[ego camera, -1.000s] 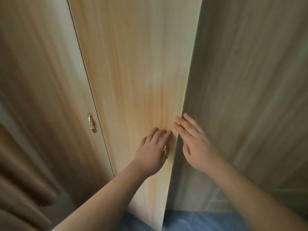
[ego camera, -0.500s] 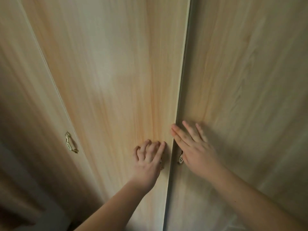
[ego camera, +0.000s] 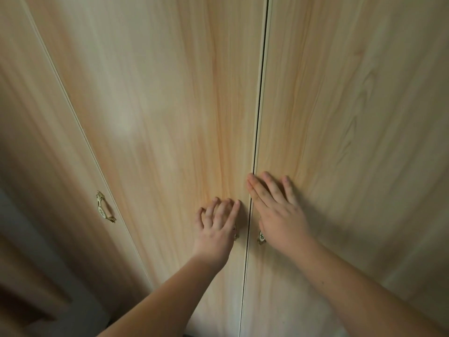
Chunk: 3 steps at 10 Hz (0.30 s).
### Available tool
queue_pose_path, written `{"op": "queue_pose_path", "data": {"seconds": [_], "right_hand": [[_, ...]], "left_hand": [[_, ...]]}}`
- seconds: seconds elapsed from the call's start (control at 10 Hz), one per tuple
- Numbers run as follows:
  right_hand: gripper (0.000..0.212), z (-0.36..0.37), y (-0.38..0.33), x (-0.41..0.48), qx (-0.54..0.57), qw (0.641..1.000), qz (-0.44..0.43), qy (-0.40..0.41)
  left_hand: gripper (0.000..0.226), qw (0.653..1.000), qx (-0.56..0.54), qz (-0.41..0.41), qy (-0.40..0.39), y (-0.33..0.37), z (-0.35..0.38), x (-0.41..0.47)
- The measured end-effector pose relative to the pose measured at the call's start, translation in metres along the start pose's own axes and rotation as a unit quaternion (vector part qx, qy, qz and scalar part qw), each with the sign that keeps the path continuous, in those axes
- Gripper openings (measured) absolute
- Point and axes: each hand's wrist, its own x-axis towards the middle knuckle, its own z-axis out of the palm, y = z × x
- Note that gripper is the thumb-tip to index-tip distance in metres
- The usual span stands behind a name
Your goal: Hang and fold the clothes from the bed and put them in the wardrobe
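The light wooden wardrobe fills the view, its two middle doors closed against each other along a thin dark seam. My left hand [ego camera: 217,226] rests on the left middle door [ego camera: 170,117] with fingers loosely curled, partly covering that door's handle. My right hand [ego camera: 277,210] lies flat with fingers spread on the right middle door [ego camera: 352,117], just above its small brass handle [ego camera: 261,237]. Neither hand holds anything. No clothes or bed are in view.
A third wardrobe door [ego camera: 48,142] stands to the left with an ornate brass handle [ego camera: 104,207]. Dark brown shapes and a grey strip show at the lower left corner.
The right door has swung shut against the left one under my right hand. Both hands stay near the seam, and the view has moved closer to the doors.
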Motion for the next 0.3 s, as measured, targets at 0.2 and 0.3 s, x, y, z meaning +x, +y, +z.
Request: {"op": "queue_pose_path", "data": {"seconds": [0.2,0.3], "right_hand": [[0.076,-0.023,-0.013,-0.001,0.029,0.998,0.032,-0.043],[0.073,-0.027,-0.022,-0.017,0.075,0.992,0.073,-0.073]], "left_hand": [[0.085,0.995,-0.040,-0.033,-0.088,0.006,-0.034,-0.009],[0.081,0.988,-0.056,-0.002,-0.146,0.003,-0.056,-0.019]]}}
